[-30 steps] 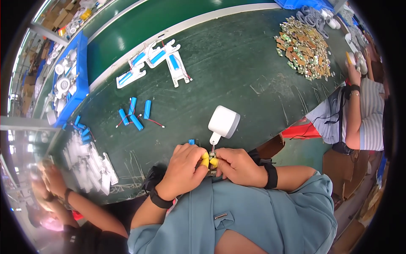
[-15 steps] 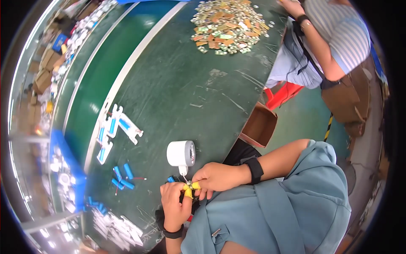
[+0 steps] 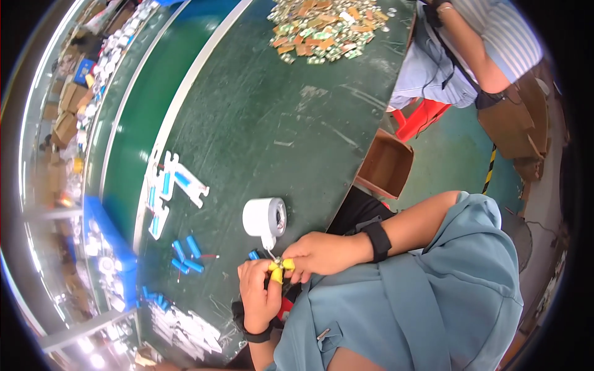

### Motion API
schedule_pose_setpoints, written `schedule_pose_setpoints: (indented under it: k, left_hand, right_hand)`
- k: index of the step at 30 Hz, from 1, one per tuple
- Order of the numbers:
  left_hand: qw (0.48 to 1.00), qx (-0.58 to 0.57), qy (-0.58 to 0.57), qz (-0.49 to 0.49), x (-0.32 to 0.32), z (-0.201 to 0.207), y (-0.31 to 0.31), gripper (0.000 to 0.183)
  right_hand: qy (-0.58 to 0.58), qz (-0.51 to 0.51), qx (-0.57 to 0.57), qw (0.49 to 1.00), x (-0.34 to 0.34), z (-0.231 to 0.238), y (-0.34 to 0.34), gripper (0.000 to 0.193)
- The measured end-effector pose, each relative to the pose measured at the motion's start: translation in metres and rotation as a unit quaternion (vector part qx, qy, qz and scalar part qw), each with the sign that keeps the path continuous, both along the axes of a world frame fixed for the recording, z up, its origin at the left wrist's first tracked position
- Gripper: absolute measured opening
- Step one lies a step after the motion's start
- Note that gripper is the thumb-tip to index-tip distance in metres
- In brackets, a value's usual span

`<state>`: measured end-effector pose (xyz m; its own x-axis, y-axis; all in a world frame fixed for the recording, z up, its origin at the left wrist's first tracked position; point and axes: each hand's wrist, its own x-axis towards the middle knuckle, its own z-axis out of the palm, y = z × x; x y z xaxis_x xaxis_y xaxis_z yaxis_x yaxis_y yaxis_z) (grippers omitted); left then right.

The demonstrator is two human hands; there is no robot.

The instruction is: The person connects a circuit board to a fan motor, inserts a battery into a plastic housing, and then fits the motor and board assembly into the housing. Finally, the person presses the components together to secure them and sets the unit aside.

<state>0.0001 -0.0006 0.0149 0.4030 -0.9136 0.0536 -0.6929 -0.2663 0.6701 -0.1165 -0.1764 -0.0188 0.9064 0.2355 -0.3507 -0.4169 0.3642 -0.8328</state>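
My left hand and my right hand meet at the table's near edge, fingers pinched together. Yellow covers wrap some of the fingertips. Between the fingertips is a small greenish-silver part, mostly hidden, perhaps a little circuit board. A thin wire appears to run from it to a white round-headed device with a grey rim, which lies on its side just beyond my hands. One blue cylindrical cell rests beside my left fingers. Several more blue cells, some with red leads, lie farther left.
White plastic holders with blue cells lie by the conveyor's rail. White strips are heaped near left, beside a blue bin. Small circuit boards form a far pile. A co-worker's arm, red stool and cardboard box are right.
The whole view has shifted slightly. My hands keep the same pinch on the small part, with little visible movement. The co-worker's hand has passed out of view at the top.
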Motion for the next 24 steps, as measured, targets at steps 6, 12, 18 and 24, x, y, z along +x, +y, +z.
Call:
schedule_pose_setpoints:
  k: [6, 12, 18, 24]
  left_hand:
    - [1.0, 0.0, 0.013, 0.003, 0.001, -0.0006, -0.0021, 0.02]
    - [1.0, 0.009, -0.014, -0.024, 0.0026, -0.0036, 0.0017, 0.023]
    - [0.999, 0.014, -0.028, -0.025, 0.0012, -0.0027, 0.0, 0.023]
    - [0.999, 0.028, -0.013, 0.013, -0.0046, -0.0015, -0.0032, 0.024]
  right_hand:
    - [0.062, -0.027, 0.114, 0.991, -0.0024, 0.0004, -0.0049, 0.031]
    - [0.094, -0.013, 0.083, 0.992, 0.005, 0.0053, -0.0037, 0.028]
    - [0.092, -0.015, 0.051, 0.994, 0.0063, 0.0031, 0.0005, 0.027]
    - [0.088, -0.026, 0.044, 0.995, 0.0035, 0.0057, -0.003, 0.027]
